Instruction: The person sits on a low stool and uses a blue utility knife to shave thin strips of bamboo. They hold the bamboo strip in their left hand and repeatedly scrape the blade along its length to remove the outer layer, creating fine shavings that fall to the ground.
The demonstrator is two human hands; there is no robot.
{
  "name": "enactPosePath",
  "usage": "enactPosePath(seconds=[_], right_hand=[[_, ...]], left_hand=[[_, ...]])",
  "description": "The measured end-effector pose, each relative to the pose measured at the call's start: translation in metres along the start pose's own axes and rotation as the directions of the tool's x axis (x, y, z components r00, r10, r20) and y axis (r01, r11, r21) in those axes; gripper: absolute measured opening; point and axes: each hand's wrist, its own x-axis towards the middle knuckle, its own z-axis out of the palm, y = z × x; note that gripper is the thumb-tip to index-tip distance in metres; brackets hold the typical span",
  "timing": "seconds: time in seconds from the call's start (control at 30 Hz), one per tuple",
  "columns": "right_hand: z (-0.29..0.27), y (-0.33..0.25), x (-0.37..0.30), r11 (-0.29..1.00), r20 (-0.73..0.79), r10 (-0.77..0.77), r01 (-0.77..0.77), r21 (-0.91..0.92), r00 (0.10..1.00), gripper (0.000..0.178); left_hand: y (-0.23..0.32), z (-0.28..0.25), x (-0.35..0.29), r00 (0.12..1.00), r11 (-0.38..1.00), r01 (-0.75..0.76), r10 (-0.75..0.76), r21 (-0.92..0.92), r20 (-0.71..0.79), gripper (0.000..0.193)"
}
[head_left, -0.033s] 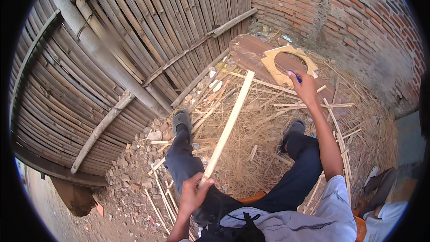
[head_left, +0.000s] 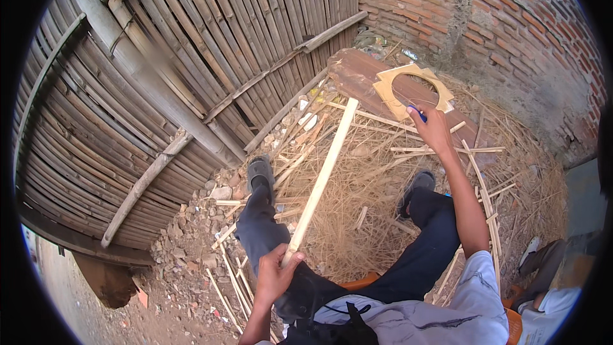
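My left hand (head_left: 276, 273) is closed round the near end of a long pale bamboo strip (head_left: 324, 179). The strip slants away over the straw, between my legs. Stretched out to the far right, my right hand (head_left: 434, 129) grips a slim blue object (head_left: 417, 113), a pen or a handle, mostly hidden by the fingers. Just beyond that hand lies a tan cardboard piece (head_left: 385, 87) with a large round hole and notched edges. It rests on a reddish-brown wooden board (head_left: 357, 76).
Several split bamboo strips (head_left: 415, 152) lie on the straw (head_left: 348, 223). A bamboo wall (head_left: 255, 45) stands left, a brick wall (head_left: 421, 0) at the back right. Stones (head_left: 221, 193) line the left wall's foot. Another person's leg (head_left: 543, 268) shows at the right edge.
The far end of the bamboo strip has shifted slightly left and nearer. My right hand has drawn back a little with the blue object.
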Motion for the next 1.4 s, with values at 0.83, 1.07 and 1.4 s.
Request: enactPosePath(seconds=[0.83,1.07,1.4], right_hand=[[0.004,-0.136,-0.14,0.651,-0.005,-0.71,0.659,0.377,0.704,0.033],[0.001,-0.138,-0.14,0.659,0.013,-0.705,0.648,0.381,0.709,0.034],[-0.001,-0.14,-0.138,0.667,-0.036,-0.692,0.658,0.35,0.721,0.035]], left_hand=[[0.09,0.058,0.057,0.979,0.917,-0.202,0.18,-0.344,-0.094,0.038],[0.096,0.06,0.056,0.981,0.91,-0.196,0.187,-0.365,-0.058,0.036],[0.096,0.064,0.054,0.966,0.924,-0.255,0.23,-0.284,-0.12,0.037]])
